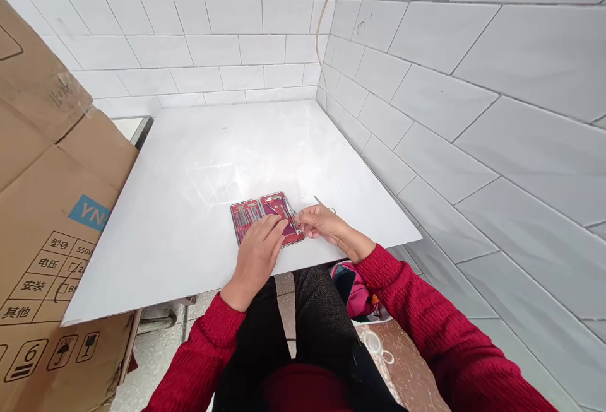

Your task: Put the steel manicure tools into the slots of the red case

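Note:
A manicure set case (233, 211) lies unfolded on the white tabletop, its red lining holding several small metal tools in both halves. My left hand (258, 241) rests over the case's lower middle, fingers stretched out and covering part of the tools. At the case's right edge my right hand (322, 223) is closed in a pinch. A small shiny metal piece (299, 231) shows at its fingertips, but its kind is unclear. Just behind that hand, a pointed metal tip (317, 199) and a ring-shaped handle (332, 210) stick out, seemingly from scissors mostly hidden by the hand.
The white tabletop (189, 254) ends just before my lap. A large cardboard box (52, 166) stands along its left side. White tiled walls (411, 96) bound the back and right, with a cable (322, 17) hanging in the corner. Below right is a pink bundle (360, 295).

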